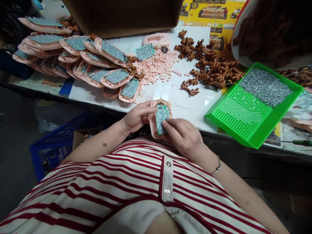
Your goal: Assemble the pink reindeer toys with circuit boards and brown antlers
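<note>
Close to my body, over the table's front edge, I hold a pink plastic shell [153, 129] with a green circuit board [162, 113] lying in it. My left hand [138, 116] grips the shell along its left side, thumb reaching over the rim. On the board's lower right rest the fingertips of my right hand [183, 134], whose other fingers are around the shell's right edge. Coloured wires and a round part show at the shell's top. Beyond it are a heap of small pink buttons [159, 66], a loose circuit board [144, 52] and another pink shell [156, 39].
Stacked pink shells with boards [114, 79] fill the left side. Brown antler-shaped parts [214, 70] lie to the right, near a green perforated tray [237, 118] of screws. A cardboard box [122, 19] stands behind; a blue crate [52, 146] sits below left.
</note>
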Available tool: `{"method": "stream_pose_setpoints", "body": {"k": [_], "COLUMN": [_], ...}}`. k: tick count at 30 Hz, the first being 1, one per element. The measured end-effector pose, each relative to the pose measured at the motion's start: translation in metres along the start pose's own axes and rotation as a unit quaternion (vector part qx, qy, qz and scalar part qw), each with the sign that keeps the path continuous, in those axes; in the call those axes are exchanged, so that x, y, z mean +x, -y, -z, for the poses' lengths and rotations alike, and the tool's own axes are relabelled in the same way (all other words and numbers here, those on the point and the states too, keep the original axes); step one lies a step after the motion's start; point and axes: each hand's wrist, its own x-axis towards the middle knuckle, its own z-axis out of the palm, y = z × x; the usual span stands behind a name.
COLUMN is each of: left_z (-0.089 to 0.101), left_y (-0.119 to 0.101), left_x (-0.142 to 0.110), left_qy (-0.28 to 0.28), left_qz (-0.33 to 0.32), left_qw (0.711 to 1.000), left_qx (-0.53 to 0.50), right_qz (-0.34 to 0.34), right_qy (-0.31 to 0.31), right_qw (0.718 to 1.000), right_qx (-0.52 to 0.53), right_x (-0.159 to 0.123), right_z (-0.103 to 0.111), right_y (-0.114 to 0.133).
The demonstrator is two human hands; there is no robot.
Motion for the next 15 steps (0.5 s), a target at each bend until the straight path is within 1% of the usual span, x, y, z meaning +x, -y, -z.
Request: {"method": "stream_pose_setpoints", "body": {"k": [3, 6, 8, 10, 12, 15], "left_z": [-0.0021, -0.0042, -0.0046, -0.0045, -0.0044, -0.0051], "left_y": [0.0035, 0.006, 0.0065, 0.0068, 0.0073, 0.0083], "left_x": [0.0017, 0.0032, 0.0031, 0.0028, 0.0027, 0.0033], "left_qy": [-0.025, -0.034, -0.032, -0.015, 0.005, 0.011], "left_qz": [-0.02, -0.041, -0.048, -0.049, -0.058, -0.069], "left_qw": [0.999, 0.998, 0.997, 0.997, 0.996, 0.995], "left_qx": [0.039, 0.046, 0.049, 0.056, 0.066, 0.071], "right_qz": [0.007, 0.004, -0.016, -0.059, -0.102, -0.13], "right_qy": [0.018, 0.031, 0.015, 0.003, 0.032, 0.102], "right_qw": [1.0, 0.999, 1.0, 0.998, 0.994, 0.986], "right_qx": [-0.01, -0.018, -0.009, 0.005, 0.013, 0.011], "right_x": [0.0037, 0.0043, 0.003, 0.0017, 0.0013, 0.0022], "right_z": [-0.0004, -0.001, -0.0015, -0.0021, -0.0028, -0.0038], "right_y": [0.0015, 0.0026, 0.0024, 0.0012, -0.0002, -0.001]}}
